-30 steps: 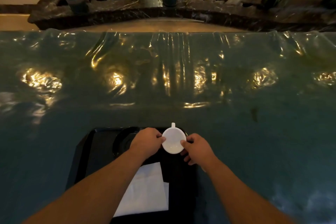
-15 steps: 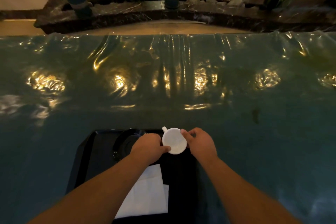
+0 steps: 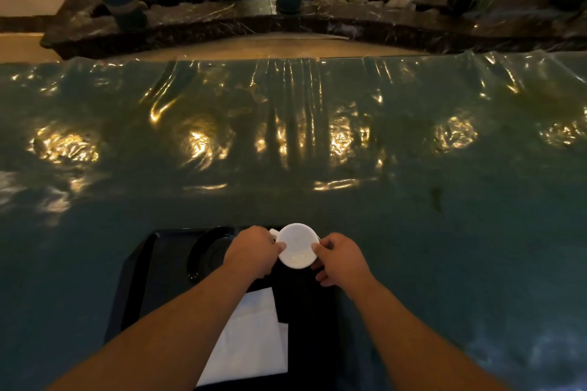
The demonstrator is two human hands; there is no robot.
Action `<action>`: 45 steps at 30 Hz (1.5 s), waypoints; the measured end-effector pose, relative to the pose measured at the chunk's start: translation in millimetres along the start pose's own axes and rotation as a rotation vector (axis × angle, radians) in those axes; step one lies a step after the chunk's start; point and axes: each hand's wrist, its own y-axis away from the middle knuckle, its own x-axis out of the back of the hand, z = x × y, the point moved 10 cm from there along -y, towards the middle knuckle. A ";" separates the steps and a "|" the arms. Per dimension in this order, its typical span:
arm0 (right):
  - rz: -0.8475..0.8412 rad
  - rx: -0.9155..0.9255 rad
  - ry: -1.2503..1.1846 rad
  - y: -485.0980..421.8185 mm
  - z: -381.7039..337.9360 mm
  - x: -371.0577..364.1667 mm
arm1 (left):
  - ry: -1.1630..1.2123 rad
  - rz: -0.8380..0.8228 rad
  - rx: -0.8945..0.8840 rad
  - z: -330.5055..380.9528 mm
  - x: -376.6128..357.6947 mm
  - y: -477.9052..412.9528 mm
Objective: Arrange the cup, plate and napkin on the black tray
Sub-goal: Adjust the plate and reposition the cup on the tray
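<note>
Now, cup: we hold the white cup (image 3: 298, 246) between our two hands, over the far right part of the black tray (image 3: 149, 279); its handle points up-left, just beyond our left fingertips.
Left hand: our left hand (image 3: 252, 252) pinches the cup's left rim, fingers curled close.
Right hand: our right hand (image 3: 341, 259) presses the cup's right rim, thumb on the edge, other fingers folded below.
Plate: the dark plate (image 3: 206, 252) lies on the tray just left of our left hand, partly hidden by it.
Napkin: the white napkin (image 3: 254, 340) lies on the tray below our left wrist, between our forearms.
Counter: the counter (image 3: 444, 232) carries a shiny wrinkled plastic cover.
</note>
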 end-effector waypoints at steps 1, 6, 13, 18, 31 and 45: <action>0.011 0.005 0.020 -1.8 -2.9 2.6 | 0.016 -0.013 0.001 -0.5 -1.9 0.1; 0.047 -0.011 0.026 -9.0 -9.3 15.0 | 0.124 -0.100 0.027 -5.3 -19.5 5.2; 0.107 0.034 0.264 -4.4 -21.1 20.0 | -0.097 0.102 -0.073 5.1 0.0 11.1; 0.069 0.012 0.225 3.2 -12.7 12.4 | 0.115 0.241 -0.128 11.7 19.1 3.8; -0.008 0.018 0.195 -15.1 -23.1 9.4 | -0.031 0.034 -0.084 6.3 -5.9 -10.5; 0.147 0.190 0.559 5.2 -44.7 8.6 | 0.009 0.085 -0.143 4.0 1.7 1.9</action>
